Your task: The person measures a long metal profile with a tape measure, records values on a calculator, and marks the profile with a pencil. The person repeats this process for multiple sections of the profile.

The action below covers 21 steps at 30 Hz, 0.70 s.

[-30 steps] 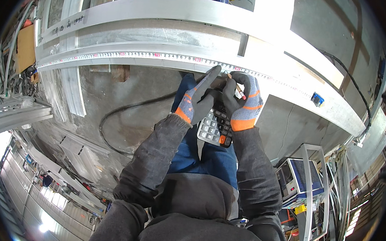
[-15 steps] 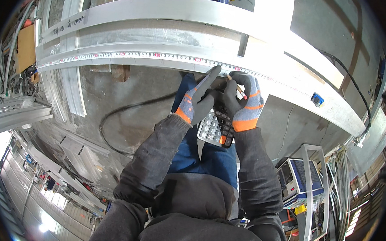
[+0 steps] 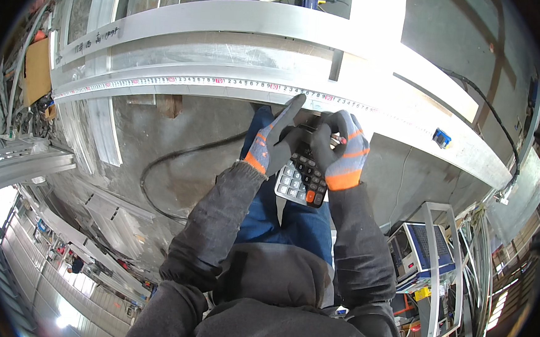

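My left hand [image 3: 275, 139], in a grey and orange glove, has its index finger stretched to the edge of an aluminium profile [image 3: 225, 93]. The thumb and other fingers close on the upper part of a calculator [image 3: 294, 181] with dark and pale keys, tilted above my knees. My right hand [image 3: 344, 147] is closed around a pencil [image 3: 341, 140]; only its reddish end shows between the fingers. A measuring tape [image 3: 244, 83] lies stretched along the profile, just beyond both hands. Its blue case [image 3: 442, 138] sits on the metal to the right.
A second long profile [image 3: 230, 16] runs across behind, with handwriting at its left. A blue power tool [image 3: 317, 1] lies on the floor at the back. A black hose [image 3: 178, 150] curves left of my legs. At right stand a blue-and-white machine [image 3: 422, 252] and a metal frame [image 3: 437, 271].
My right hand has drawn slightly back from the profile and curled further, so less of the pencil shows. My left hand stays nearly in place, its index finger at the edge.
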### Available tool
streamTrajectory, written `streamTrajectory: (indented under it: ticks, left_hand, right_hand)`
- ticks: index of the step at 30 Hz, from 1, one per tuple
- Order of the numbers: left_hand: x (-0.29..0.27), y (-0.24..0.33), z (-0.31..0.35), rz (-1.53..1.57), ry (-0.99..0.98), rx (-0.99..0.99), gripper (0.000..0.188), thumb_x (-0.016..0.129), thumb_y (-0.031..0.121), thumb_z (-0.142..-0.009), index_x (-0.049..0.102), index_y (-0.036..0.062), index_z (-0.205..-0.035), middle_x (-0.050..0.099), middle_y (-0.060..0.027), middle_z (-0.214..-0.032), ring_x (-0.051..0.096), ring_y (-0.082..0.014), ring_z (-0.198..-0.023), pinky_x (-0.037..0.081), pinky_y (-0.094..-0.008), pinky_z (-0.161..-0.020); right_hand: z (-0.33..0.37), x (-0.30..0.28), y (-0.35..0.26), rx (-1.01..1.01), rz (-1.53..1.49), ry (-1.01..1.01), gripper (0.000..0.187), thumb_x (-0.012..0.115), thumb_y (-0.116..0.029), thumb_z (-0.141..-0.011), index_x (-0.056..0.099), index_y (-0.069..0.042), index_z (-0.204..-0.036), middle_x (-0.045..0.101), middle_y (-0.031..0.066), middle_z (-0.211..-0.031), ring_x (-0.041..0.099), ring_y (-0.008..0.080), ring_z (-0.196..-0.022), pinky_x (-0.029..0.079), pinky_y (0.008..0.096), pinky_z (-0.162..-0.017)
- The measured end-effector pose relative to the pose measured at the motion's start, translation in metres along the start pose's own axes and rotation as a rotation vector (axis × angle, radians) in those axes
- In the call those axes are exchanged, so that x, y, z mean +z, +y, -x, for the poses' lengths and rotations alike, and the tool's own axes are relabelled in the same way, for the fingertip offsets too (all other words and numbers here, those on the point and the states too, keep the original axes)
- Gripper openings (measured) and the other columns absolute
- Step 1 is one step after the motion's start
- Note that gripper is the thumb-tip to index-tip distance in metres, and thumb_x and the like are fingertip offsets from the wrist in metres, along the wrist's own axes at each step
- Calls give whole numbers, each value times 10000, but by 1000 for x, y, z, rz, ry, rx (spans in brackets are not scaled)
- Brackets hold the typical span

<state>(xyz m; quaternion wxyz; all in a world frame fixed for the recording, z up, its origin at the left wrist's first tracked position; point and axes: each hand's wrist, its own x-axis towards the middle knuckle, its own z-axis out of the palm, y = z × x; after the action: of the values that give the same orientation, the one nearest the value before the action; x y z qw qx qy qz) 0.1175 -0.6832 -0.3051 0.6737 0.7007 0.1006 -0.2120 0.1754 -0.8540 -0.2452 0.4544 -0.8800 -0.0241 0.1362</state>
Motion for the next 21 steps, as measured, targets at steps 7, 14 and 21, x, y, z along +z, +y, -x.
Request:
streamTrajectory:
  ticks: [7, 14, 21]
  left_hand:
    - [3, 6, 3, -133, 65, 17, 715, 594, 14, -1024, 355, 130, -1688, 491, -170, -1634, 573, -200, -1273, 440, -303, -1131]
    - [3, 8, 1, -172, 61, 58, 702, 559, 26, -1025, 335, 84, -1687, 431, -203, -1674, 497, -247, -1444, 402, -326, -1177]
    - [5, 18, 1, -104, 43, -60, 706, 527, 69, -1016, 292, -2, -1679, 394, -264, -1680, 383, -324, -1566, 310, -370, -1271]
  right_hand:
    - [67, -20, 19, 285, -89, 275, 241, 507, -95, -1108, 698, 34, -1179, 749, 112, -952, 726, 170, -935, 555, 311, -869]
    - [142, -25, 20, 718, -684, 134, 162, 595, -120, -1078, 672, 21, -1094, 720, 74, -958, 676, 133, -872, 546, 284, -785]
    - [147, -21, 13, 774, -800, 106, 131, 577, -80, -1052, 620, -4, -1150, 687, 70, -943, 659, 140, -890, 544, 289, -781]
